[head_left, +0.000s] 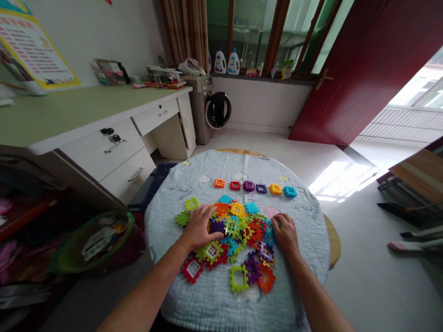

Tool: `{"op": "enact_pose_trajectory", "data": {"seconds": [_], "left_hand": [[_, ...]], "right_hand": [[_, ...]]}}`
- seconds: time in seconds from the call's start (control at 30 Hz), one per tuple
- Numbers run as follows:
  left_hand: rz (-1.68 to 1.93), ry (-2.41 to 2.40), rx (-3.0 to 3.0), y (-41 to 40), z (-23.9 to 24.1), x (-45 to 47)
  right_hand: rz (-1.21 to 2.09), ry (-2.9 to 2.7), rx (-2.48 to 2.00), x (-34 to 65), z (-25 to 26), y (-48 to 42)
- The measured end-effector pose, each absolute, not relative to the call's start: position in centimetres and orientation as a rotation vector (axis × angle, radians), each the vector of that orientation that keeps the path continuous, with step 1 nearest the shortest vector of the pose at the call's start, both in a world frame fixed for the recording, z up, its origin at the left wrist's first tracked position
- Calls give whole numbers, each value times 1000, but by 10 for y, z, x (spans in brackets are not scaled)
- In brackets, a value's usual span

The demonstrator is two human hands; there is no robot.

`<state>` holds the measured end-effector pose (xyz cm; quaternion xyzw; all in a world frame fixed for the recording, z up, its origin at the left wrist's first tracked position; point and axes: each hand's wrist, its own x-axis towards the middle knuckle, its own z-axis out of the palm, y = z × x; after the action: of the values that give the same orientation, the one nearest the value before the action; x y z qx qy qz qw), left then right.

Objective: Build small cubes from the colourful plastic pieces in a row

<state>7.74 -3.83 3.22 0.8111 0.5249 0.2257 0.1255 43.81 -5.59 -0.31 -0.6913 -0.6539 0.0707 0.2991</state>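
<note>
A loose pile of colourful plastic interlocking building tiles, some with window frames, lies on the cloth-covered table. My left hand rests over the pile's left side, thumb and fingers apart. A dark purple tile lies between its thumb and forefinger, beside a lime window tile. At the right edge, my right hand lies with its fingers slightly bent, beside a blue tile and below a pink tile. Nearer me are a lime frame tile, an orange tile and a red window tile.
Beyond the pile, several small assembled blocks stand in a row, from an orange block to a blue block. The round table has a pale blue cloth. A desk, a washing machine and a basket stand around.
</note>
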Motion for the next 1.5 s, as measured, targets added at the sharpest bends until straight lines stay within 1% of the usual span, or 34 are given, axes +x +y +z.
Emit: {"op": "enact_pose_trajectory", "data": {"seconds": [0.1,0.2,0.37,0.5,0.77,0.9,1.03,1.17,1.27,1.37,1.5], "left_hand": [[401,1431,2378,-34,36,95],[340,1396,2372,-32,41,107],[418,1482,2364,-32,52,117],[553,1468,2292,-28,53,116],[877,1573,1997,-13,49,88],[975,1568,1839,-12,53,72],[949,1545,1835,-14,56,66],[918,1710,2011,-13,52,57],[985,1883,2118,-10,43,41],[993,2007,2061,-6,29,22],[892,1940,1961,-6,13,14]], "right_hand": [[166,-1750,-1862,436,-2,-57],[143,-1767,-1895,434,1,-57],[102,-1790,-1951,431,3,-58],[93,-1797,-1967,430,4,-57],[74,-1808,-1978,430,3,-57],[68,-1807,-1975,430,4,-57],[63,-1804,-1976,429,4,-57],[53,-1807,-1977,430,3,-57],[38,-1812,-1966,431,1,-57],[18,-1817,-1956,431,1,-57],[-6,-1815,-1941,431,0,-56]]}}
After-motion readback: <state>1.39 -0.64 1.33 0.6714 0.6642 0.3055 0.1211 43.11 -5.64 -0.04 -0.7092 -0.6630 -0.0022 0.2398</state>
